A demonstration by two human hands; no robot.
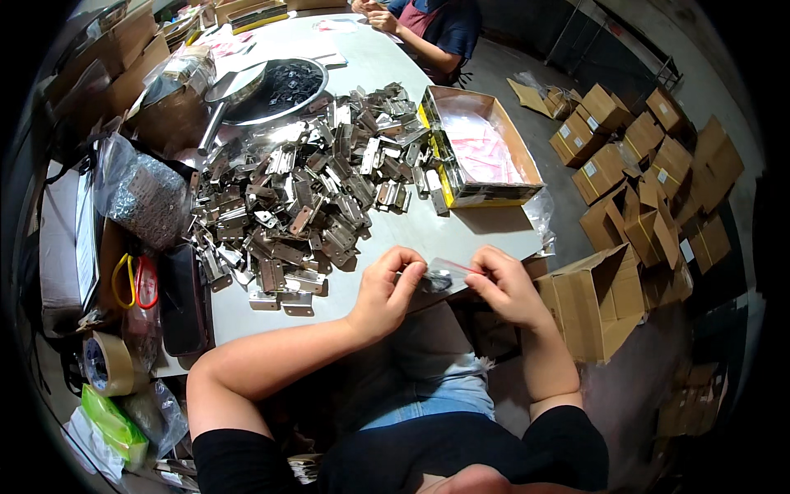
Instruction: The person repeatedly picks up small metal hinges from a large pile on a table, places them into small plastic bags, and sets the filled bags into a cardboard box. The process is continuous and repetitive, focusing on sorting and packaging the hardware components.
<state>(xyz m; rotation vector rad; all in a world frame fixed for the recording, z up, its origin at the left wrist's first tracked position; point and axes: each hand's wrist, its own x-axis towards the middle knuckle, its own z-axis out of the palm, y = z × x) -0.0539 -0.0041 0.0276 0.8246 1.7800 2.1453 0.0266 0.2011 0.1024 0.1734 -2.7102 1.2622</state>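
Between my two hands, just over the table's near edge, is a small transparent plastic bag [448,268] with a red strip and something dark inside. My left hand [387,288] pinches the bag's left end, next to the dark contents. At its other end, by the red strip, the fingers of my right hand [508,286] are closed on it. Beyond my left hand spreads a large heap of metal brackets [304,193]. An open carton [487,194] with pink-and-white bags [485,152] in it stands past my right hand.
A metal bowl [319,83] of dark small parts stands behind the heap. To the left are a bag of small metal pieces [148,198], yellow-handled scissors [125,281], a phone [183,300] and a tape roll [115,364]. Cardboard boxes [605,173] crowd the right floor; a co-worker [436,37] sits at the far end.
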